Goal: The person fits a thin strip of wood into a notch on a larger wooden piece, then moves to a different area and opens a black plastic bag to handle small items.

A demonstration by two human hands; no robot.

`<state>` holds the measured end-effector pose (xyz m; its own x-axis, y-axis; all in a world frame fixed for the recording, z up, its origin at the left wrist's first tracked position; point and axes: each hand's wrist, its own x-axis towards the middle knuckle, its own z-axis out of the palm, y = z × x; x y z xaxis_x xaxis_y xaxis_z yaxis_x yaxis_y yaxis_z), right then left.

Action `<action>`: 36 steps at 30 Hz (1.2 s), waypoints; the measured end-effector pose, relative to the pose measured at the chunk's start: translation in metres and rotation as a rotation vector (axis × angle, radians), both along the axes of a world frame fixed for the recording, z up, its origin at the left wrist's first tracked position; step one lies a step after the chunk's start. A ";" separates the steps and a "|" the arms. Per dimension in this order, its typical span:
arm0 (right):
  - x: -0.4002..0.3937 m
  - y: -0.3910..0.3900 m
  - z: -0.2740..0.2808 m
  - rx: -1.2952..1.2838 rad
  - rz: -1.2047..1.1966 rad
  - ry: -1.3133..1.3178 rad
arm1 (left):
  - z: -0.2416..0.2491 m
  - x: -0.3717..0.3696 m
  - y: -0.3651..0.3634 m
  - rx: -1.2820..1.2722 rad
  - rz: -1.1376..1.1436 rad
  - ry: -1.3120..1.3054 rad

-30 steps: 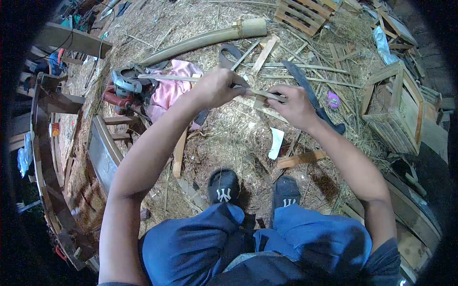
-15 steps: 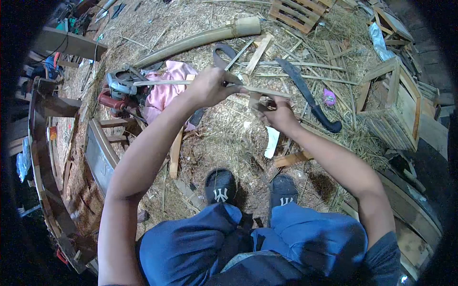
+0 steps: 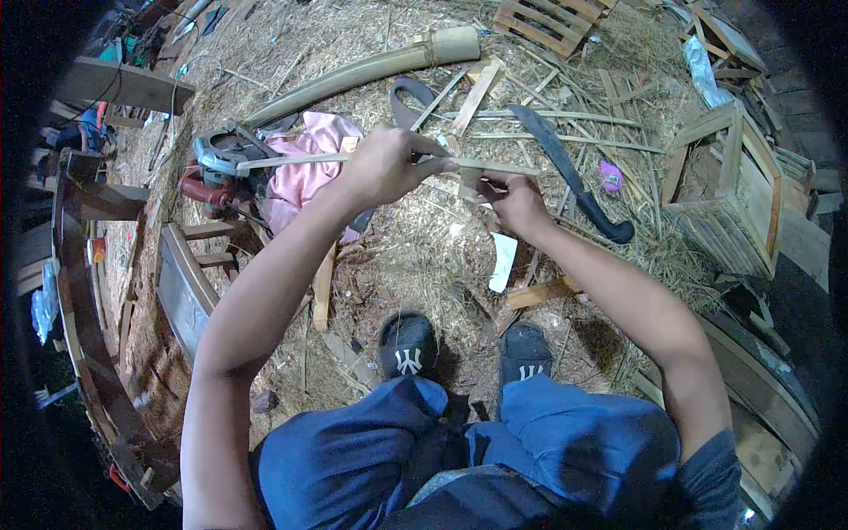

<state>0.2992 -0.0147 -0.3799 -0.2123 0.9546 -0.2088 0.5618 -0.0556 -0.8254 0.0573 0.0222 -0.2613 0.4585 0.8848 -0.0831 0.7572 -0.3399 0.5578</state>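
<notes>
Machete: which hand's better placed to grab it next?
Right, probably: the right hand is nearer the machete, though it seems to pinch a short wood piece. The left hand is farther off, gripping the wooden strip.

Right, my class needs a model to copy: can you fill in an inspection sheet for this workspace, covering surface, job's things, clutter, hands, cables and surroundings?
Surface: ground, strewn with shavings and straw.
Job's things: long thin strip; small wood piece by it, contact unclear.
Clutter: machete, pink cloth, red-and-grey tool, white scrap and bamboo lying about.
Hands: left hand closed on the strip; right hand pinching the wood piece.
Cables: dark cord at upper left; its ends can't be made out.
Surroundings: wooden box at right, slatted crate at top, curved frame at left.
</notes>
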 end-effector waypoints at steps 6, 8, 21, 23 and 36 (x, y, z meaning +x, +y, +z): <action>0.001 0.001 0.003 -0.025 0.035 -0.035 | -0.004 0.000 -0.001 0.062 -0.028 -0.024; 0.001 0.001 0.001 -0.028 0.026 -0.040 | -0.004 0.000 -0.001 0.050 -0.028 -0.035; 0.007 0.008 -0.028 -0.032 0.119 0.019 | -0.002 0.003 -0.003 -0.007 -0.005 0.009; 0.008 0.008 -0.033 -0.022 0.107 0.048 | -0.001 0.004 -0.003 -0.019 0.002 0.012; 0.030 0.010 -0.007 -0.087 -0.091 0.616 | 0.006 0.004 0.000 -0.039 -0.052 0.065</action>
